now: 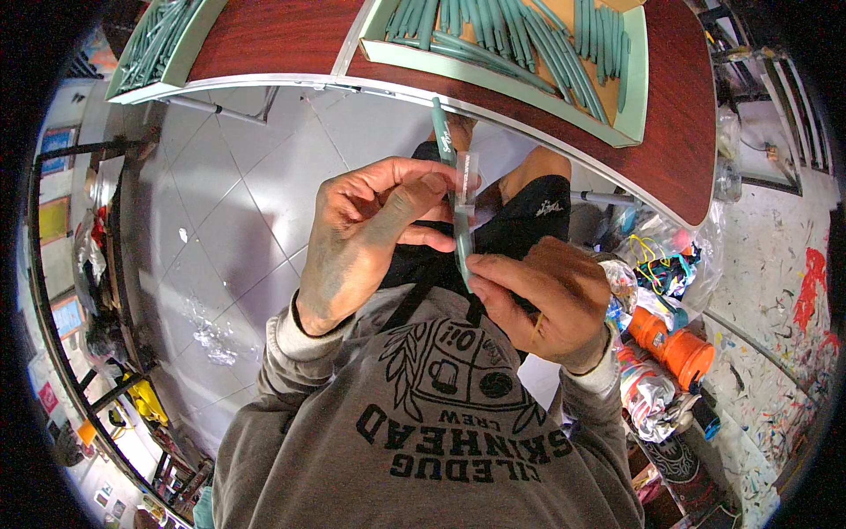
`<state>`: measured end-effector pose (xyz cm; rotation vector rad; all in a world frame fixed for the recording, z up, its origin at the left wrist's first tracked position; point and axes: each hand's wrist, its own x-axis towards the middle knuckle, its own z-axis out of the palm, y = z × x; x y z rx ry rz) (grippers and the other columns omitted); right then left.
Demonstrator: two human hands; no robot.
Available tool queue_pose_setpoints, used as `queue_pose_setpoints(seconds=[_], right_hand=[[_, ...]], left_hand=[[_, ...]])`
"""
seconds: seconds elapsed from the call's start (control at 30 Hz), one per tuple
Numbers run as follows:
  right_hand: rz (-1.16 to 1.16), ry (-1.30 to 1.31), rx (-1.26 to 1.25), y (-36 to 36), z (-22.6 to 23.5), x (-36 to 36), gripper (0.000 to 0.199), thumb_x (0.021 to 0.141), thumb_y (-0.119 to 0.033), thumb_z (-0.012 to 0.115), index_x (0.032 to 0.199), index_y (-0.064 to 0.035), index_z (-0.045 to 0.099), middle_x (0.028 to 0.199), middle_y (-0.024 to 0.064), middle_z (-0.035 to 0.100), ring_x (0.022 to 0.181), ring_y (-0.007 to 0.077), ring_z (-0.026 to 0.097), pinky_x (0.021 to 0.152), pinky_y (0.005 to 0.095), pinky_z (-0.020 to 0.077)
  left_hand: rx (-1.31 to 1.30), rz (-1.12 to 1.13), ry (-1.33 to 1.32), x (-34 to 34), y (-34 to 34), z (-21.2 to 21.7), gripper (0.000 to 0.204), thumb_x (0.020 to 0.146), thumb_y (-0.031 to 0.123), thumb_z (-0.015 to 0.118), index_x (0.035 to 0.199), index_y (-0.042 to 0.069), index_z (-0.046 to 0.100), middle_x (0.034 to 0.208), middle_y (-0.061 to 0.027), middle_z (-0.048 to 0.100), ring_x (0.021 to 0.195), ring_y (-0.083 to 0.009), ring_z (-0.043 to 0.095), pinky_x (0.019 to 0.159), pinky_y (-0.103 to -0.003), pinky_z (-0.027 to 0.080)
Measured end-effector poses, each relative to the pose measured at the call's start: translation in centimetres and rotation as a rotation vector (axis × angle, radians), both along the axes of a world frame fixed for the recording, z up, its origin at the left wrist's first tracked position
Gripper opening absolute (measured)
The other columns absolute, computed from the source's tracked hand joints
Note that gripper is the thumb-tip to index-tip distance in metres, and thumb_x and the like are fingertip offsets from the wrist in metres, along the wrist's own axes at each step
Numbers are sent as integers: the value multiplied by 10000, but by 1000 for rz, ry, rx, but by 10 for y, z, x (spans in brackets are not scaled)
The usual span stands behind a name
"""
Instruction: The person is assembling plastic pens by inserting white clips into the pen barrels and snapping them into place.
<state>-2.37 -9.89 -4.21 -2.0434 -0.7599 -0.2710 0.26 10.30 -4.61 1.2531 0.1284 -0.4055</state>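
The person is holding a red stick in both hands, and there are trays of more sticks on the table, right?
Not quite: the stick is green, not red, as the head view shows. Both hands, left and right, hold it, and trays of green sticks sit on the table.

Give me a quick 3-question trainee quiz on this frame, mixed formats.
1. True or false: the left hand and right hand both hold the same green stick.
2. Where do the other green sticks lie? A) on the floor B) in the open trays on the table C) in the orange bottle
3. What clear thing sits around the stick near the left fingertips?

Key: 1 true. 2 B. 3 a thin clear sleeve.
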Motion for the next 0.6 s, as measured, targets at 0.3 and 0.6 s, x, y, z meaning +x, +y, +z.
queue_pose_setpoints(seconds=[0.3,0.6], right_hand=[[22,3,66,1,0,2,195,726,4,766,916,-2,723,561,38,580,428,138,494,418,275,347],[56,12,49,-1,1,-1,209,728,-30,770,931,-4,727,542,23,552,422,125,472,422,272,336]], left_hand=[[-39,20,29,1,0,0,286,955,231,571,1047,-33,630,1071,-200,687,818,-217,712,616,-292,583],[-11,44,58,2,-2,4,266,955,211,568,1018,-38,635,1048,-206,692,798,-210,711,589,-285,581]])
